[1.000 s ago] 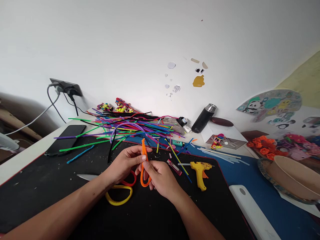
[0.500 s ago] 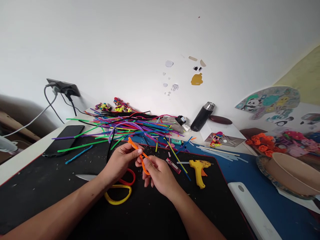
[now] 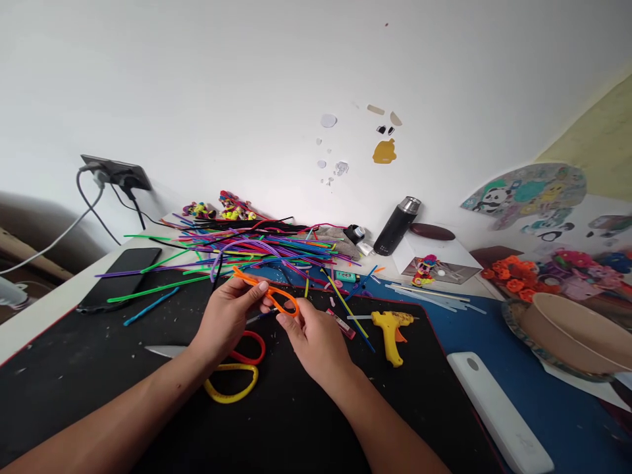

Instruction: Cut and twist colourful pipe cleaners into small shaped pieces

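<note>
An orange pipe cleaner point(image 3: 282, 293), bent into a narrow loop, stretches between my two hands above the black mat point(image 3: 316, 421). My left hand point(image 3: 228, 316) pinches it between thumb and fingers, and its ends stick out past that hand at the upper left. At the loop's rounded end, my right hand point(image 3: 316, 336) has thumb and fingers closed about the bend; the exact contact is partly hidden. Scissors point(image 3: 232, 383) with red and yellow handles lie under my left wrist, their blades partly covered by the forearm.
Many coloured pipe cleaners point(image 3: 266, 245) are heaped along the wall. A yellow glue gun point(image 3: 392, 336) lies right of my hands, near clear glue sticks point(image 3: 429, 297). A black phone point(image 3: 121, 276) is at left. A black flask point(image 3: 397, 227) and white box point(image 3: 439, 260) stand behind.
The orange pipe cleaner's loop has opened wider and tipped closer to level. My right hand has shifted slightly up and now holds the loop's end. The whole view has shifted slightly.
</note>
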{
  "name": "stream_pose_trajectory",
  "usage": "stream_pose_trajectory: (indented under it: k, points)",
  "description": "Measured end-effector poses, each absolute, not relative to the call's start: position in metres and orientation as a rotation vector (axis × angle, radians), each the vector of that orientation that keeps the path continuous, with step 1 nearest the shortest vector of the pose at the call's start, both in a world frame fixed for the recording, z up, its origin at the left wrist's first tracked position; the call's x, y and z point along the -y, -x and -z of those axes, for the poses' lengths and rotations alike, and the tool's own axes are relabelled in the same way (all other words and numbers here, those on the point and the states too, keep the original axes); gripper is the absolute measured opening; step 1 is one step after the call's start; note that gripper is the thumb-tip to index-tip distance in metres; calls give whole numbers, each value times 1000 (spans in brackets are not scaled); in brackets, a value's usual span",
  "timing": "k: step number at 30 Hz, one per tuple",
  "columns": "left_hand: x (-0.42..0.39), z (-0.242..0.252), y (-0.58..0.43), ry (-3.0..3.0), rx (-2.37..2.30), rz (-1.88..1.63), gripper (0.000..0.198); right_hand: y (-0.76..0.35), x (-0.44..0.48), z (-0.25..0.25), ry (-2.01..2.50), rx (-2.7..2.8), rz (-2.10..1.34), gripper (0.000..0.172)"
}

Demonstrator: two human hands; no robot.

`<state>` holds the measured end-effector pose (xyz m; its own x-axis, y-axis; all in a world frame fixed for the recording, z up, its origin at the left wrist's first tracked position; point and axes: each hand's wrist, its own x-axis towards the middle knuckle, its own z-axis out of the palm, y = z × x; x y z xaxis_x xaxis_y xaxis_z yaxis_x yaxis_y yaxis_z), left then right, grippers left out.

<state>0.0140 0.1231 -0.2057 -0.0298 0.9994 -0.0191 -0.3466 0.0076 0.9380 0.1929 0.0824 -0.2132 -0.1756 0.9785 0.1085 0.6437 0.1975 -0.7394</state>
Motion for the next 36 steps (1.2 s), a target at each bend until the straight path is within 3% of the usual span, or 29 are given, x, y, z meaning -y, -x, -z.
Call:
stream_pose_trajectory:
  k: [36]
  points:
    - [-126, 210, -10, -837, -928, -1359, 40, -192, -85, 222, 1288, 1539, -1275, 53]
